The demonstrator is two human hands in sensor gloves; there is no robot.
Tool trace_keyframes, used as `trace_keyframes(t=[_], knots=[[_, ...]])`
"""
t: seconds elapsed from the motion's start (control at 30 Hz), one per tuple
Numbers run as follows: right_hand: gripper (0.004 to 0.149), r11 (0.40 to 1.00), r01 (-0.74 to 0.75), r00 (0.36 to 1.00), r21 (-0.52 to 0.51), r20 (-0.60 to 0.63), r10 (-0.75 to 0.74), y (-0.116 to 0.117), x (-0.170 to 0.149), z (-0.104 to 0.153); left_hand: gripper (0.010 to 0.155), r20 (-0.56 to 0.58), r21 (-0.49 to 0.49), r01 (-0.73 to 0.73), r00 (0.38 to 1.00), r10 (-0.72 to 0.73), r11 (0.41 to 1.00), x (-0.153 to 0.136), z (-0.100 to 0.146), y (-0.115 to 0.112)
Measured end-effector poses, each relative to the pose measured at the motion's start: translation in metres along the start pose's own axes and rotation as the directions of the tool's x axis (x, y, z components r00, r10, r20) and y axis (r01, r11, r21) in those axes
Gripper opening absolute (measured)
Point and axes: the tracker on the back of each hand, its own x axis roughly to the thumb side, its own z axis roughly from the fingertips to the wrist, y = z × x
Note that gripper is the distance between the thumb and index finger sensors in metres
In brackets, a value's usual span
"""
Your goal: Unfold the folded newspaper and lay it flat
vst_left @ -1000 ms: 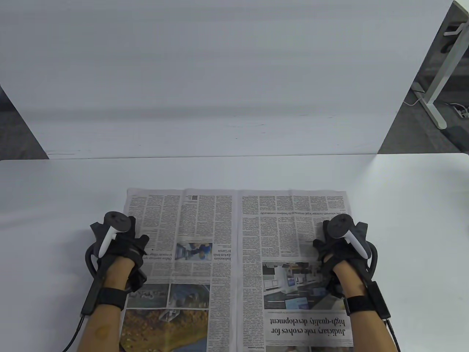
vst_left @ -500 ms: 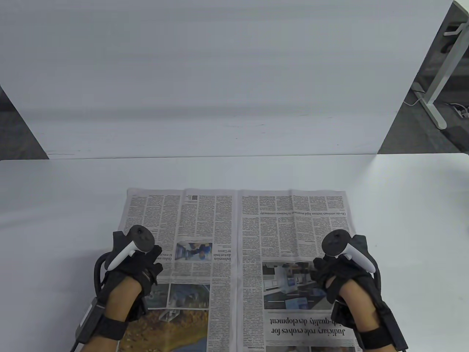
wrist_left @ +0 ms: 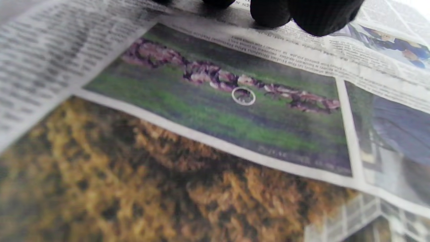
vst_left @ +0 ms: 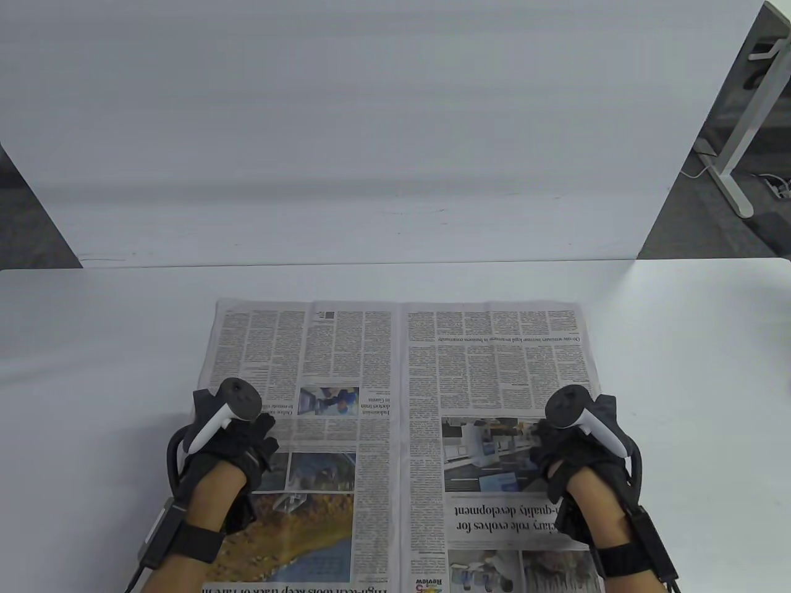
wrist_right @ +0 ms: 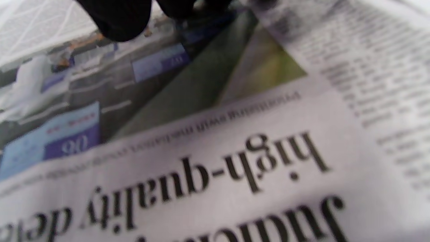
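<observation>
Newspaper point(vst_left: 401, 432) lies opened under both our hands, long axis running away from us. Left hand point(vst_left: 232, 441) and right hand point(vst_left: 571, 448) press its side edges, grasping nothing; far edge lies well beyond the fingertips.

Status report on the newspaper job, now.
Left hand and right hand press on the newspaper. Newspaper open on the table. Nothing in the way.

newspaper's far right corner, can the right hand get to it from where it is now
Probably yes. The right hand rests on the newspaper near its right edge, and only bare paper and table lie between it and the far right corner.
</observation>
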Motion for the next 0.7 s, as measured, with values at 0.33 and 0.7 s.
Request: trace_keyframes(t=[0.33,0.7], knots=[[0.070,0.995,0.033,0.999,-0.089,0.009,-0.033,-0.005,0.002,-0.024,0.064,0.006,0.040,-0.039,0.999,0.039,0.998,0.003,-0.020,0.002],[0.072,0.966,-0.091,0.968,-0.240,0.206,0.142,0.024,0.107,0.017,0.071,0.205,0.142,0.111,0.969,-0.138,0.984,0.090,0.020,-0.014]])
